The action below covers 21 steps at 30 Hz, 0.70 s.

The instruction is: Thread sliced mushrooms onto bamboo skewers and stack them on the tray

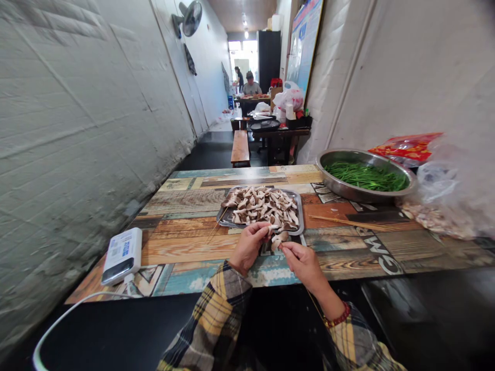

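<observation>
My left hand [251, 246] pinches a pale mushroom piece at the near edge of a metal tray [300, 208]. Torn oyster mushrooms [263, 206] are heaped on that tray. Close beside it, my right hand [303, 262] is closed on a thin bamboo skewer [315, 304], whose lower end runs down past the wrist. A grey-brown mushroom piece [280, 239] sits at the right fingertips, apparently on the skewer's tip, though the fingers partly cover it. Another skewer [217, 224] leans at the tray's left side, its far end among mushrooms.
Several bare skewers [348, 222] lie right of the tray. A steel basin [323, 181] of green chives stands at the back right, near plastic bags [441, 180]. A white power bank [122, 255] with a cable rests at left. Farther off are a bench [240, 147] and two people.
</observation>
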Each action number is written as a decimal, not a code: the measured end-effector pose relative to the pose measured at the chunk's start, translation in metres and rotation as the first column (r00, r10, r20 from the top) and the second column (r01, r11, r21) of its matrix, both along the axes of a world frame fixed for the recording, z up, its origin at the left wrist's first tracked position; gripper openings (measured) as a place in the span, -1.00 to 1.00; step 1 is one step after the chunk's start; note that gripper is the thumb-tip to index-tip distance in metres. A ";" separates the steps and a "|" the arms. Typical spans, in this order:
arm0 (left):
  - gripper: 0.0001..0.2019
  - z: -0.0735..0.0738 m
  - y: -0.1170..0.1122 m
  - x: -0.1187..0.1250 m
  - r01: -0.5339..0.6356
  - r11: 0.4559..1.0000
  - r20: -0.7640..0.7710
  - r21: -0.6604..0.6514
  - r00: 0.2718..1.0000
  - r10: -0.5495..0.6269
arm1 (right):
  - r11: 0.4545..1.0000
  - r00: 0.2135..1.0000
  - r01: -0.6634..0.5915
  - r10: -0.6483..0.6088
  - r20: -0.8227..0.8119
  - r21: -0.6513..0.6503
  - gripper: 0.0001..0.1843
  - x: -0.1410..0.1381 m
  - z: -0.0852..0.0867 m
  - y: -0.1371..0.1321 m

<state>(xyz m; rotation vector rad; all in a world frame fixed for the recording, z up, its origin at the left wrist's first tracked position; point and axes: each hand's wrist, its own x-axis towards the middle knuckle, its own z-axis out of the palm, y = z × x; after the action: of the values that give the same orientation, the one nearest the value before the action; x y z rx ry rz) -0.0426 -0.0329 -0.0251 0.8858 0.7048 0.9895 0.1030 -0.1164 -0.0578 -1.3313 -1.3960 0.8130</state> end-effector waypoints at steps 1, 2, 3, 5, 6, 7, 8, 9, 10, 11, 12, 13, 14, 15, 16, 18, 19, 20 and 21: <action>-0.74 0.000 0.000 0.000 0.005 1.000 -0.004 -0.004 1.000 -0.005 | 1.000 1.000 0.000 0.000 0.007 0.000 -0.60 0.000 0.000 0.000; -0.73 -0.001 0.000 0.000 0.007 1.000 -0.010 -0.006 1.000 -0.007 | 1.000 1.000 0.000 0.000 0.016 0.001 -0.60 -0.001 0.000 0.000; -0.72 -0.001 0.000 0.001 0.006 1.000 -0.018 -0.007 1.000 -0.007 | 1.000 1.000 0.000 0.000 0.026 0.004 -0.61 -0.001 0.001 0.000; -0.69 -0.002 0.001 0.002 0.005 1.000 -0.042 -0.003 0.999 -0.005 | 1.000 0.999 0.004 -0.005 0.040 0.012 -0.62 -0.001 0.001 -0.001; -0.69 -0.003 0.000 0.003 0.006 1.000 -0.052 0.002 0.999 -0.006 | 1.000 0.999 0.007 -0.007 0.046 0.013 -0.63 -0.001 0.002 -0.001; -0.68 -0.003 0.000 0.004 0.008 1.000 -0.059 0.010 0.998 -0.008 | 1.000 0.999 0.009 -0.010 0.051 0.014 -0.63 -0.001 0.002 -0.001; -0.69 -0.003 0.000 0.004 0.009 1.000 -0.065 0.021 0.998 -0.007 | 1.000 0.998 0.012 -0.013 0.057 0.014 -0.64 -0.001 0.002 -0.001; -0.70 -0.003 0.000 0.005 0.006 0.999 -0.069 0.032 0.998 -0.004 | 1.000 0.998 0.013 -0.014 0.064 0.015 -0.65 -0.001 0.002 -0.001; -0.71 -0.003 0.000 0.006 0.002 0.999 -0.074 0.042 0.997 0.001 | 1.000 0.997 0.014 -0.015 0.073 0.016 -0.66 -0.001 0.003 -0.001; -0.71 -0.003 0.000 0.006 -0.004 0.999 -0.082 0.051 0.997 0.008 | 1.000 0.996 0.016 -0.017 0.083 0.020 -0.67 -0.002 0.004 -0.001; -0.72 -0.003 0.000 0.006 -0.010 0.998 -0.091 0.059 0.996 0.016 | 1.000 0.995 0.018 -0.020 0.093 0.024 -0.67 -0.002 0.004 -0.001; -0.72 -0.003 -0.001 0.007 -0.015 0.998 -0.102 0.068 0.995 0.021 | 0.999 0.994 0.022 -0.025 0.103 0.029 -0.68 -0.002 0.005 -0.001; -0.72 -0.003 -0.001 0.007 -0.012 0.997 -0.116 0.080 0.993 0.022 | 0.999 0.993 0.026 -0.030 0.111 0.033 -0.68 -0.002 0.006 -0.002; -0.73 -0.003 -0.002 0.007 -0.006 0.995 -0.133 0.095 0.991 0.019 | 0.999 0.992 0.033 -0.037 0.119 0.035 -0.68 -0.002 0.007 -0.002; -0.74 -0.004 -0.002 0.007 0.005 0.994 -0.152 0.112 0.988 0.012 | 0.998 0.991 0.040 -0.044 0.128 0.038 -0.68 -0.003 0.007 -0.002; -0.75 -0.004 -0.004 0.007 0.040 0.988 -0.195 0.148 0.981 -0.010 | 0.998 0.988 0.052 -0.057 0.141 0.041 -0.68 -0.003 0.008 -0.002; -0.75 -0.004 -0.004 0.008 0.058 0.984 -0.213 0.167 0.977 -0.021 | 0.997 0.987 0.057 -0.063 0.145 0.044 -0.69 -0.003 0.007 -0.002; -0.75 -0.004 -0.005 0.008 0.073 0.980 -0.226 0.186 0.974 -0.030 | 0.997 0.987 0.062 -0.069 0.147 0.047 -0.69 -0.003 0.007 -0.002; -0.74 -0.003 -0.006 0.008 0.088 0.975 -0.236 0.203 0.971 -0.039 | 0.996 0.986 0.069 -0.077 0.148 0.054 -0.69 -0.003 0.006 -0.002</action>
<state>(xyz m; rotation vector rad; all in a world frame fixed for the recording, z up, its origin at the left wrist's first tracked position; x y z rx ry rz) -0.0341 -0.0390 -0.0285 1.2186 0.7703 0.9243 0.1001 -0.1186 -0.0517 -1.4214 -1.4651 0.6372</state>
